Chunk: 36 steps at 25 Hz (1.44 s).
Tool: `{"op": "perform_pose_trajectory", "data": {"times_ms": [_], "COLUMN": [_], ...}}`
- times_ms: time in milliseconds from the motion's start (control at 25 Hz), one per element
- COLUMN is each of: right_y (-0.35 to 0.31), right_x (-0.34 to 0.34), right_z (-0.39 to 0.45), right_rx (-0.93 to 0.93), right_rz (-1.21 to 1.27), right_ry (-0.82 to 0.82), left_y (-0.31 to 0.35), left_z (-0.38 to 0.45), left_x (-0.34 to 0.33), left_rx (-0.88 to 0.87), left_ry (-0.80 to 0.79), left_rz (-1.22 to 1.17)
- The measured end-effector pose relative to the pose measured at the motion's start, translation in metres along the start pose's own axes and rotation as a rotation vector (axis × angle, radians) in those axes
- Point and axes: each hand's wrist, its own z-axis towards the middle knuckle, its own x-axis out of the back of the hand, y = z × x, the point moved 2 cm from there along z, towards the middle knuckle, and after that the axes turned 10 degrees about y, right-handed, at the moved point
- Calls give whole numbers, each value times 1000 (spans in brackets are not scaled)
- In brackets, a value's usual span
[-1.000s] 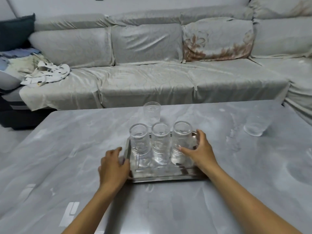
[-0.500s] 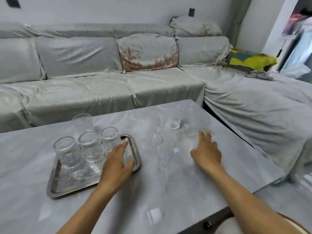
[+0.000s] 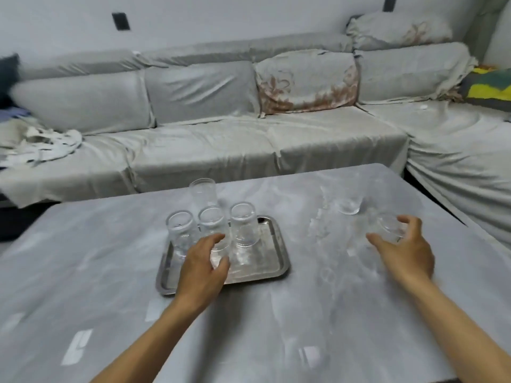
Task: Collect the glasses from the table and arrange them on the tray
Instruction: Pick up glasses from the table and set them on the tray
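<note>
A steel tray (image 3: 272,261) lies on the grey table and carries three clear glasses, rims down: left (image 3: 181,230), middle (image 3: 212,221) and right (image 3: 244,225). A fourth glass (image 3: 202,193) stands on the table just behind the tray. My left hand (image 3: 201,268) rests over the tray's front, fingers apart and loosely curved beside the middle glass's base. To the right, my right hand (image 3: 406,252) wraps thumb and fingers around a short clear glass (image 3: 388,230) near the table's right side. Another short glass (image 3: 347,205) stands on the table beyond it.
The marbled grey table (image 3: 96,272) ends at its right edge just past my right hand. A grey covered corner sofa (image 3: 210,150) runs behind and to the right, with crumpled cloth (image 3: 41,145) at its left and a yellow-green cushion (image 3: 489,88) at far right.
The view has swung back left. My right hand reached farther right and closed around the short glass. My left hand shifted from the tray's right side to in front of the middle glass.
</note>
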Motion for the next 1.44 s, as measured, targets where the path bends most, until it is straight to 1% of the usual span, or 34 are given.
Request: {"op": "perform_pose_trajectory", "data": {"times_ms": [80, 160, 240, 280, 400, 480, 600, 760, 1000, 1080, 1160, 1200, 1280, 1360, 1440], "right_y": [-40, -83, -125, -143, -175, -184, -190, -193, -198, -198, -196, -195, -191, -186, -181], "right_x": [-15, -29, -50, -64, -112, -140, -175, -199, -213, -211, -205, -199, -185, -168, -153], "right_z": [-28, -68, -112, -132, -181, -197, -210, -219, -226, -227, -227, -225, -217, -205, -194], "right_rx": [119, 222, 323, 377, 519, 552, 598, 646, 731, 727, 692, 657, 592, 571, 591], "right_rz": [91, 190, 286, 317, 349, 341, 291, 248, 187, 200, 246, 285, 361, 380, 369], "right_ry": [-85, -196, -320, -376, -503, -542, -562, -558, -564, -579, -615, -617, -587, -571, -581], "left_y": [-38, -72, -101, -109, -129, -135, -146, -153, -160, -159, -155, -153, -144, -123, -94], "left_z": [4, 5, 2, 2, 7, 13, 20, 21, 26, 26, 27, 31, 48, 78, 115], "left_x": [30, 51, 62, 62, 59, 59, 59, 60, 58, 59, 62, 66, 79, 89, 86], "left_rx": [122, 265, 392, 439, 488, 507, 506, 434, 383, 376, 383, 403, 429, 358, 219], "left_ry": [106, 147, 102, 58, -28, -75, -114, -129, -148, -187, -221, -190, -13, 143, 186], "left_rz": [46, 123, 182, 167, 46, -1, -58, -79, -54, -53, 10, 60, 143, 149, 154]}}
